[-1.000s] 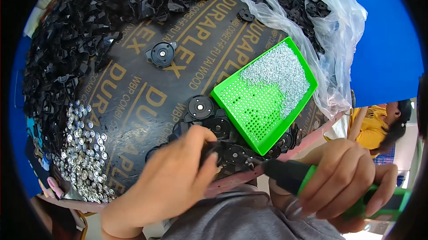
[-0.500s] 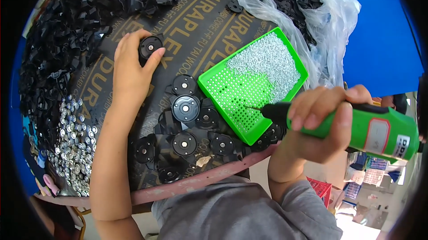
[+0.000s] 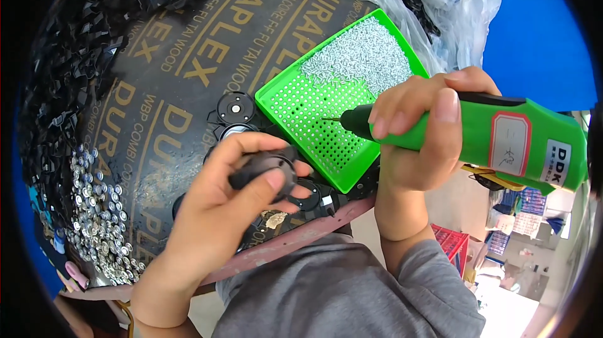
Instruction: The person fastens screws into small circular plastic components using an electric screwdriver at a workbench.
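My left hand (image 3: 242, 187) grips a round black plastic part (image 3: 267, 173), tilted and held above the near part of the table. My right hand (image 3: 427, 127) is wrapped round a green electric screwdriver (image 3: 483, 140), its thin bit pointing left over a green perforated tray (image 3: 342, 188). Small silver screws (image 3: 361, 58) lie heaped in the tray's far part, with bare holes in the nearer part. Beside the tray, a black disc assembly (image 3: 235, 108) with a silver centre rests on the table. More such assemblies are partly hidden behind my left hand.
Black plastic pieces (image 3: 81, 55) are piled along the left and far left. Small round silver metal parts (image 3: 103, 225) lie at the near left. Clear plastic sheeting (image 3: 461, 17) with black discs is at the far right. The table's pinkish edge (image 3: 301, 237) runs in front of me.
My left hand has come back from the far left toward me with the black part, now turned on its side. The screwdriver has moved slightly left. The whole view has shifted.
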`<move>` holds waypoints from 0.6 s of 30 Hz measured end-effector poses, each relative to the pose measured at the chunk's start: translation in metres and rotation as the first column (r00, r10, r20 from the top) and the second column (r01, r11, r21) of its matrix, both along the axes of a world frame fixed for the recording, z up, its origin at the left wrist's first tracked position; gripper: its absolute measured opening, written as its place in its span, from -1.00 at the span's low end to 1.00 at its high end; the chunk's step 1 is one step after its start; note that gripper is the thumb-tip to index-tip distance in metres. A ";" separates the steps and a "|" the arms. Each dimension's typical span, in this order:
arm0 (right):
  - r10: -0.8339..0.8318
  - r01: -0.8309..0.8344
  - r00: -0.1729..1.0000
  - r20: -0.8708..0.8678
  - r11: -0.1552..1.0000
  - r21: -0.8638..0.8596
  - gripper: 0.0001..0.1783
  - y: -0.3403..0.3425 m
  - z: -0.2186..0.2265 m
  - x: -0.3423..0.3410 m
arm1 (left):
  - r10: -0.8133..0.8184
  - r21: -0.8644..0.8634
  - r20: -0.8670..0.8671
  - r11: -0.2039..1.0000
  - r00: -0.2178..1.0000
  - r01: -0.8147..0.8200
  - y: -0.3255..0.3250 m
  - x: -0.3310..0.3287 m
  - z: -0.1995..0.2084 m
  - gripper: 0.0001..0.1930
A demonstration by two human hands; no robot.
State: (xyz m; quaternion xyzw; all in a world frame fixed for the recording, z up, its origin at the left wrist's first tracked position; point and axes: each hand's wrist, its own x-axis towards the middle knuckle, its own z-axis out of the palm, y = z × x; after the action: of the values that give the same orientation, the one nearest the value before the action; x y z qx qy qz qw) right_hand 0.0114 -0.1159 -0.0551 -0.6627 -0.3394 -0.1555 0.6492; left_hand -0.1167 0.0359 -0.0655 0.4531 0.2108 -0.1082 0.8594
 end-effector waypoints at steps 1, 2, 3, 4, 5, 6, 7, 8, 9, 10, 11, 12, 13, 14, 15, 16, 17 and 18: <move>0.015 -0.015 1.000 0.028 1.000 -0.013 -0.74 -0.001 0.000 0.001 | -0.027 -0.012 -0.004 1.000 1.000 0.027 -0.003 -0.001 0.001 -0.71; 0.019 -0.018 1.000 0.025 1.000 -0.015 -0.74 -0.001 0.001 0.001 | -0.043 -0.021 -0.011 0.999 0.999 0.043 -0.005 -0.001 -0.001 -0.70; 0.022 -0.021 0.999 0.033 1.000 -0.016 -0.74 0.000 0.001 0.000 | -0.061 -0.029 -0.018 0.998 0.998 0.060 -0.006 -0.002 -0.003 -0.69; 0.026 -0.026 0.999 0.042 1.000 -0.017 -0.73 0.001 0.003 -0.001 | -0.058 -0.029 -0.022 0.998 0.998 0.057 -0.007 -0.002 -0.005 -0.69; 0.031 -0.030 0.999 0.039 0.999 -0.017 -0.73 0.002 0.005 -0.004 | -0.065 -0.037 -0.022 0.997 0.998 0.065 -0.007 -0.003 -0.007 -0.69; 0.075 -0.074 0.997 0.001 0.992 0.103 -0.72 0.002 0.009 -0.008 | -0.073 -0.046 -0.022 0.996 0.997 0.072 -0.007 -0.001 -0.010 -0.68; 0.123 -0.113 0.992 -0.031 0.968 0.223 -0.72 0.001 0.013 -0.013 | -0.069 -0.047 -0.025 0.997 0.997 0.068 -0.008 -0.001 -0.012 -0.68; 0.243 -0.241 0.970 0.021 0.942 0.235 -0.71 -0.007 0.020 -0.013 | -0.078 -0.051 -0.022 0.996 0.997 0.077 -0.008 0.000 -0.013 -0.68; 0.364 -0.371 0.928 0.074 0.896 0.246 -0.70 -0.014 0.027 -0.016 | -0.082 -0.051 -0.021 0.995 0.996 0.081 -0.009 -0.001 -0.015 -0.69; 0.347 -0.355 0.935 0.076 0.902 0.248 -0.71 -0.014 0.036 -0.026 | -0.088 -0.083 -0.019 0.993 0.996 0.087 -0.010 0.000 -0.017 -0.68; 0.329 -0.338 0.941 0.078 0.908 0.249 -0.72 -0.014 0.044 -0.036 | -0.091 -0.083 -0.022 0.993 0.996 0.089 -0.011 0.000 -0.016 -0.68; 0.341 -0.358 0.934 0.110 0.891 0.278 -0.74 -0.010 0.045 -0.042 | -0.096 -0.082 -0.026 0.992 0.995 0.093 -0.011 -0.001 -0.016 -0.68; 0.351 -0.379 0.925 0.142 0.874 0.305 -0.75 -0.007 0.045 -0.048 | -0.101 -0.082 -0.029 0.992 0.994 0.099 -0.011 -0.002 -0.017 -0.68; 0.373 -0.375 0.926 0.065 0.879 0.294 -0.77 -0.011 0.046 -0.058 | -0.101 -0.080 -0.034 0.992 0.994 0.098 -0.011 -0.003 -0.017 -0.68; 0.371 -0.373 0.926 0.064 0.880 0.295 -0.77 -0.012 0.049 -0.052 | -0.096 -0.087 -0.034 0.992 0.995 0.093 -0.011 -0.004 -0.016 -0.69; 0.528 -0.527 0.849 0.018 0.843 0.108 -0.67 -0.014 0.052 -0.043 | -0.090 -0.095 -0.034 0.992 0.995 0.087 -0.011 -0.004 -0.015 -0.69; 0.659 -0.662 0.750 -0.060 0.746 -0.071 -0.56 -0.015 0.054 -0.038 | -0.091 -0.095 -0.036 0.992 0.995 0.087 -0.010 -0.004 -0.015 -0.69; 0.657 -0.659 0.752 -0.044 0.751 -0.045 -0.57 -0.015 0.051 -0.039 | -0.099 -0.083 -0.028 0.992 0.995 0.096 -0.010 -0.003 -0.014 -0.69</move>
State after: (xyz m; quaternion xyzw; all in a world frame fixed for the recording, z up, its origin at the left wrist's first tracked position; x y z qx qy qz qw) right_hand -0.0271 -0.1304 -0.0044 -0.5212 -0.5468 0.1008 0.6475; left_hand -0.1198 0.0258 -0.0797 0.4257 0.1975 -0.1656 0.8674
